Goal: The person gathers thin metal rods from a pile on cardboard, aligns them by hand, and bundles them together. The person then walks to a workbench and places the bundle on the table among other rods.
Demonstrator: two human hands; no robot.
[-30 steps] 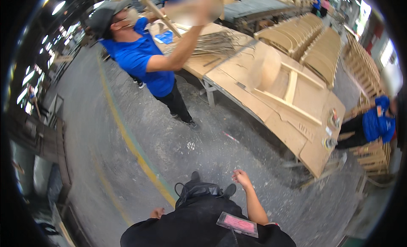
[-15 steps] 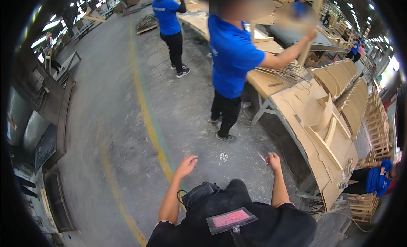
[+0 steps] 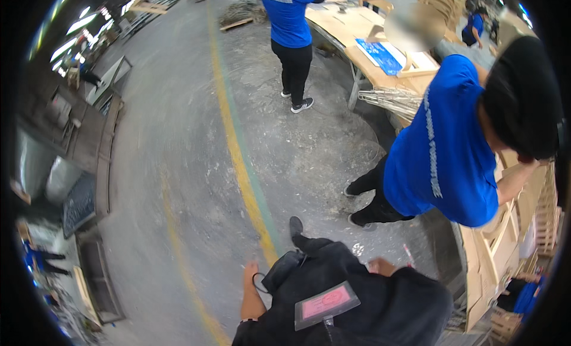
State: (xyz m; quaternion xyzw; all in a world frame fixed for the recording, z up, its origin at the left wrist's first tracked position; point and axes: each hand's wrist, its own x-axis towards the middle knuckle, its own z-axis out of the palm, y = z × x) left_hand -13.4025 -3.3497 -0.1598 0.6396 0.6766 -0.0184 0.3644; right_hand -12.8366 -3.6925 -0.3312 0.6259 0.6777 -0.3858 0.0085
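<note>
My left hand hangs at my left side, beside a black cord loop at the edge of my dark clothing. Its fingers are smeared by motion, and I see no object in it. My right hand is low on my right, partly covered by my dark sleeve, with its fingers blurred. To its right, apart from it, a thin red-and-white strip lies on the floor. A pink card in a clear holder rests on my chest. One dark shoe of mine is stepped forward.
A person in a blue shirt stands close ahead on the right, beside a workbench with wooden parts. Another person stands farther ahead near a long table. A yellow floor line runs forward. Metal-framed equipment stands left.
I have moved forward, and the view has shifted left. The nearer blue-shirted person now appears closer and farther right. Both my hands have dropped lower and closer to my body.
</note>
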